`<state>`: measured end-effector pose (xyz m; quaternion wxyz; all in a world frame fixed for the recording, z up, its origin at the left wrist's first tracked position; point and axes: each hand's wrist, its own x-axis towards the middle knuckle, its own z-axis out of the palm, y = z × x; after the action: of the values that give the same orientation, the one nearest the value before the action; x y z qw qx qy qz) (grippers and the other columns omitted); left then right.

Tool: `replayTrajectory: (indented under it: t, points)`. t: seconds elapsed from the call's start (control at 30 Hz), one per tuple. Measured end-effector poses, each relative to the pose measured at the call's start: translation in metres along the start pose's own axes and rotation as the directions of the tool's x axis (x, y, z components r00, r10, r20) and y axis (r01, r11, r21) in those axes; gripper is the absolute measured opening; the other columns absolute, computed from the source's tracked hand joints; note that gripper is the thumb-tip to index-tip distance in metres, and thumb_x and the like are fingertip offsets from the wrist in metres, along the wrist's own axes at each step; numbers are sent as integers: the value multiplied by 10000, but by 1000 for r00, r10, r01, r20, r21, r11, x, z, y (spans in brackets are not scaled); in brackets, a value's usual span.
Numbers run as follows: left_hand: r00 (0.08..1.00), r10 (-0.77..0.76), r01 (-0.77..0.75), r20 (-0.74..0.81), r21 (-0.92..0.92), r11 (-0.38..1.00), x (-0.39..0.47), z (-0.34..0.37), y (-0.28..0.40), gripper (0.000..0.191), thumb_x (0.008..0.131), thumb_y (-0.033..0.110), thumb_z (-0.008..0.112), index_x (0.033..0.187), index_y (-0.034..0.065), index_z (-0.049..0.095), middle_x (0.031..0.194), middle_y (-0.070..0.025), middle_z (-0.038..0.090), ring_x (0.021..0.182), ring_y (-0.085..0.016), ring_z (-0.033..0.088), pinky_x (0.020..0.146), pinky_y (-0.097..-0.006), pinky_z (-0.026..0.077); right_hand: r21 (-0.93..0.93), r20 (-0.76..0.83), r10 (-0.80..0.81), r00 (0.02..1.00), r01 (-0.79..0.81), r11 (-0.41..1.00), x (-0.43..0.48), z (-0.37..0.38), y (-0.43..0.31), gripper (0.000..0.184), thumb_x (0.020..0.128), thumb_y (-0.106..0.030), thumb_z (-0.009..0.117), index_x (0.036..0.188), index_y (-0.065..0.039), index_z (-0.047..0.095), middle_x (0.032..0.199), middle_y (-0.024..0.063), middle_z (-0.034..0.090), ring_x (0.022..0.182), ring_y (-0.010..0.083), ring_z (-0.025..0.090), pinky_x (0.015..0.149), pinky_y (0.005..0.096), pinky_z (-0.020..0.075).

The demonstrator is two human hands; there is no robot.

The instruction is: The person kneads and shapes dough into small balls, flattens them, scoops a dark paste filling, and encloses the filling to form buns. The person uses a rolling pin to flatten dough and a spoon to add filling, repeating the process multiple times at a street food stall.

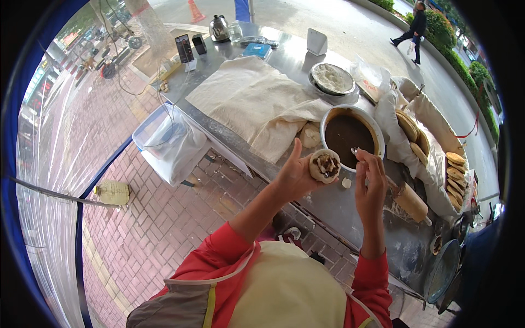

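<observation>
My left hand (296, 175) holds a round piece of dough (324, 165) with its open side up, and dark brown filling shows inside the folded rim. Over the near rim of a bowl of dark brown paste (350, 133), my right hand (370, 174) pinches something small and pale at its fingertips, too small to tell. A lump of dough (310, 135) lies left of the bowl, partly under a cream cloth (262, 102). Below the bowl, a small scrap of dough (346, 183) rests on the metal table (328, 207). A wooden rolling pin (410, 201) lies to the right.
A bowl of flour (332, 78) stands behind the paste. At the right, a cloth-lined basket (434, 164) holds flat round breads (454, 180). A kettle (219, 28) and a phone on a stand (184, 48) are at the back. A person (415, 30) walks on the road.
</observation>
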<state>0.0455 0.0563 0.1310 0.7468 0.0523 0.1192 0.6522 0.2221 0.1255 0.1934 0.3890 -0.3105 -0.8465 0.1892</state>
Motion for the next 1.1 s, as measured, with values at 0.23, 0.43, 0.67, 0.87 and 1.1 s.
replayTrajectory:
  t: [0.23, 0.43, 0.67, 0.87, 1.1]
  points:
    - [990, 18, -15, -139, 28, 999, -7, -10, 4, 925, 897, 738, 287, 1386, -42, 379, 1364, -190, 477, 1251, -312, 471, 1086, -555, 338, -140, 200, 363, 910, -340, 930, -100, 44, 86, 188, 909, 3, 503, 1047, -32, 626, 1023, 146, 622, 939, 325, 615, 813, 357, 497]
    - [995, -5, 8, -101, 34, 999, -4, -15, -1, 901, 900, 735, 283, 1390, -15, 383, 1354, -177, 487, 1242, -310, 479, 1076, -562, 344, -355, 209, 430, 878, -342, 870, -97, 88, 138, 118, 899, -9, 559, 986, 1, 637, 1014, 139, 615, 896, 283, 625, 791, 338, 497]
    - [984, 44, -16, -175, 157, 987, -5, -25, -5, 809, 940, 686, 249, 1353, 10, 408, 1326, -157, 506, 1223, -293, 496, 1057, -529, 369, 313, 19, 188, 982, -185, 932, -39, 40, 30, 148, 811, -5, 668, 955, -34, 656, 965, 87, 622, 859, 273, 604, 763, 343, 510]
    - [997, 51, -38, -59, 213, 976, 0, -22, -12, 629, 985, 588, 322, 1292, 53, 440, 1219, -100, 532, 1119, -219, 536, 985, -405, 434, -41, 37, -176, 984, 177, 983, -19, 48, -13, 182, 784, -44, 704, 963, -53, 671, 1028, 62, 651, 942, 266, 601, 824, 359, 492]
    - [980, 105, -31, -166, 401, 915, -19, -1, -8, 365, 971, 278, 578, 1249, 71, 463, 1155, -74, 554, 1067, -159, 562, 911, -369, 521, 219, 108, 4, 994, -28, 975, -36, 22, 1, 514, 806, -226, 737, 1247, -57, 537, 1227, 138, 583, 1164, 329, 526, 1003, 431, 397]
